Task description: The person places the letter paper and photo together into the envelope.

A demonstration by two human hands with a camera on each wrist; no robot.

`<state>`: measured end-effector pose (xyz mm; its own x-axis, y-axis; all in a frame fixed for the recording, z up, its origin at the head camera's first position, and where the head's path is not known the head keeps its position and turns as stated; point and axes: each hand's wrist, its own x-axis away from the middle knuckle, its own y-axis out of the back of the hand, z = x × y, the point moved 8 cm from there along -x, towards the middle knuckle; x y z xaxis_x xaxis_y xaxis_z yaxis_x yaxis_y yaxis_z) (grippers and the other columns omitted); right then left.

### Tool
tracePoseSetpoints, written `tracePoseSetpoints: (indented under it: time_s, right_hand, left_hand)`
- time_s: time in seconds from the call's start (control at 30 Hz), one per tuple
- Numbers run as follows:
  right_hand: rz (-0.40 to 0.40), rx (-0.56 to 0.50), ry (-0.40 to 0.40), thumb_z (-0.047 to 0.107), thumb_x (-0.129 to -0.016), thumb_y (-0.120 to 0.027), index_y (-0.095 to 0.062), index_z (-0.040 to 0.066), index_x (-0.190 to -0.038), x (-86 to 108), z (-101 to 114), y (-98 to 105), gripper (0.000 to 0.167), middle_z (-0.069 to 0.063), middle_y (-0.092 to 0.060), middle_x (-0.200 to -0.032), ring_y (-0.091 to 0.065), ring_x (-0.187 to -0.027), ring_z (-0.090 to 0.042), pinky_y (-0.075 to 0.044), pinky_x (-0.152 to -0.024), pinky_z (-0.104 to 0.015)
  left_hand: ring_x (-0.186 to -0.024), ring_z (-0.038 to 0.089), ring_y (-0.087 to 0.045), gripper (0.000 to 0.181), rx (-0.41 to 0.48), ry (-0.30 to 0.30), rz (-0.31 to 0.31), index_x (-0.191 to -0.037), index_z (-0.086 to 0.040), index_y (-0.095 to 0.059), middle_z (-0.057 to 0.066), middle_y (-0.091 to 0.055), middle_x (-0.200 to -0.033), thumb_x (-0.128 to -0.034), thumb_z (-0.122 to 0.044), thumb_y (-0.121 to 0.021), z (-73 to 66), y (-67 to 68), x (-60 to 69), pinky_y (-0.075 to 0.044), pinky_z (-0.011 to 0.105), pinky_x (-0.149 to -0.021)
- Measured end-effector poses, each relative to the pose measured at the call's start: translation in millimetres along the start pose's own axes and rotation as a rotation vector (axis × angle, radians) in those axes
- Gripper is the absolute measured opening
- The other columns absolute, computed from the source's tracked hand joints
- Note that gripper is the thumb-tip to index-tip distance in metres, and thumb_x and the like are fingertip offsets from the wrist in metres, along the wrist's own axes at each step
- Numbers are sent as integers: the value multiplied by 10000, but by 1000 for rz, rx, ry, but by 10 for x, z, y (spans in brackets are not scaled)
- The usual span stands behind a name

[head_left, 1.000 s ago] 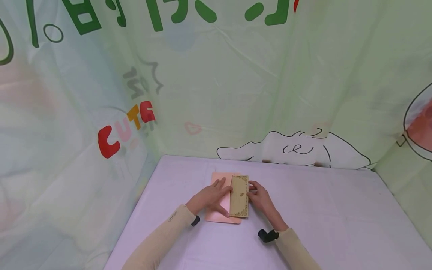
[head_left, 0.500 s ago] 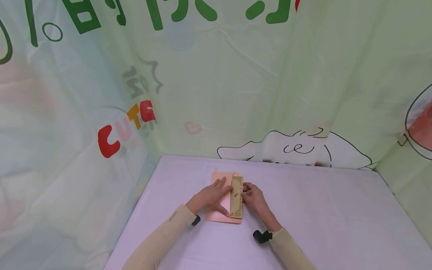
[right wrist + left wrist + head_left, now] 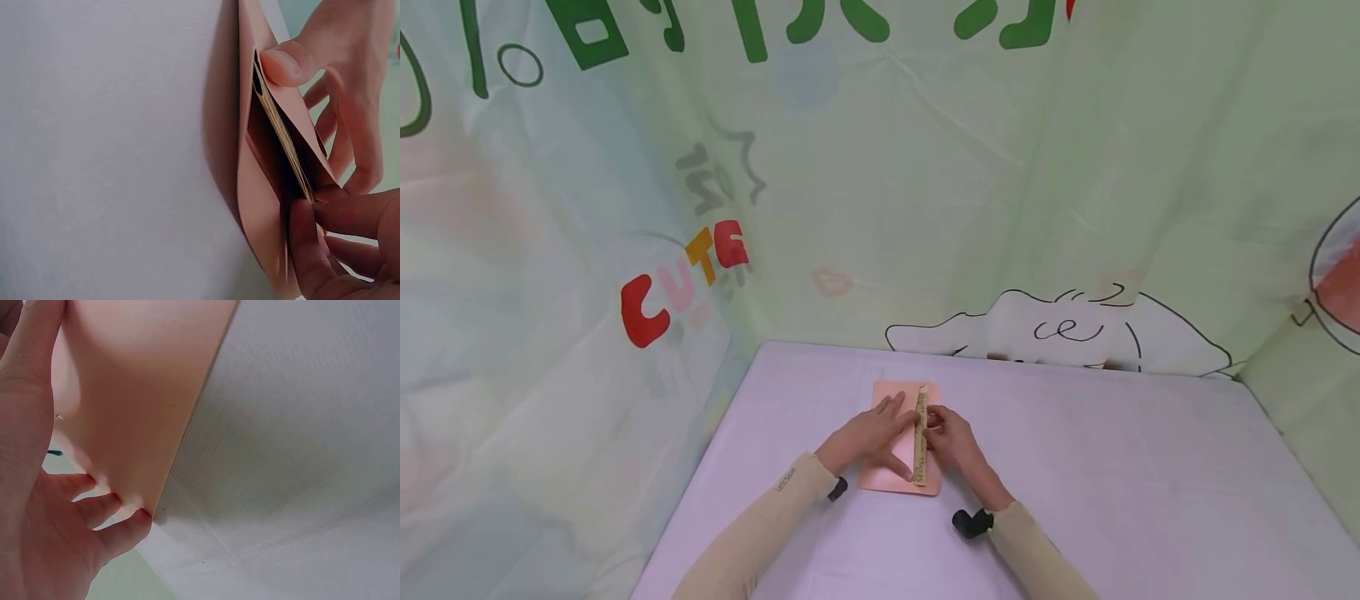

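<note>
A pink envelope (image 3: 880, 481) lies on the table, its side opening facing right. A thin stack of tan paper with ornate printed edges (image 3: 921, 462) sits mostly inside, only a narrow strip showing in the head view. My left hand (image 3: 863, 437) rests on the envelope with fingers spread; in the right wrist view its thumb (image 3: 287, 65) presses the upper layer beside the opening. With thumb and fingers, my right hand (image 3: 953, 442) pinches the stack's outer edge. Several paper edges (image 3: 284, 137) show between the envelope's parted layers in the right wrist view.
The lilac-white cloth-covered table (image 3: 1112, 483) extends mainly to the right. A pale green printed curtain (image 3: 880, 183) hangs behind it and along both sides. Black wrist cameras (image 3: 972, 523) sit by both sleeves.
My right hand has moved left, pushing the tan paper stack deeper into the envelope, so its visible part has shrunk from a wide panel to a thin strip. The left hand has stayed put.
</note>
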<state>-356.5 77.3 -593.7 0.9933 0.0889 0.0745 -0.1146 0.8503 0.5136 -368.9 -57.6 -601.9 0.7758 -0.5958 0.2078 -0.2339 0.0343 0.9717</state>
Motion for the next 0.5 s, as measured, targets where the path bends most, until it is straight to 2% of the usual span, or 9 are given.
tracePoseSetpoints:
  time_s: [0.3,0.5]
  right_hand:
    - [-13,17,93,-14,-919,-650,-557,-86,-1321,-20,86,-54,419,-198,-684,-1059,-688,-891,-247,-576,-704,-307]
    - [10,79,141,-20,-916,-651,-576,-91,-1294,-54,191,-112,392,-169,-683,-1020,-631,-870,-221,-544,-750,-329]
  left_hand:
    - [-1551,363,-191,1088,44,-18,2,-1553,-363,-243,145,-95,-1697,-670,-844,-660,-65,53,24,-458,508,-1082]
    - [-1552,356,-192,1107,25,-4,8,-1573,-327,-242,145,-97,-1697,-682,-833,-662,-37,79,68,-451,489,-1094]
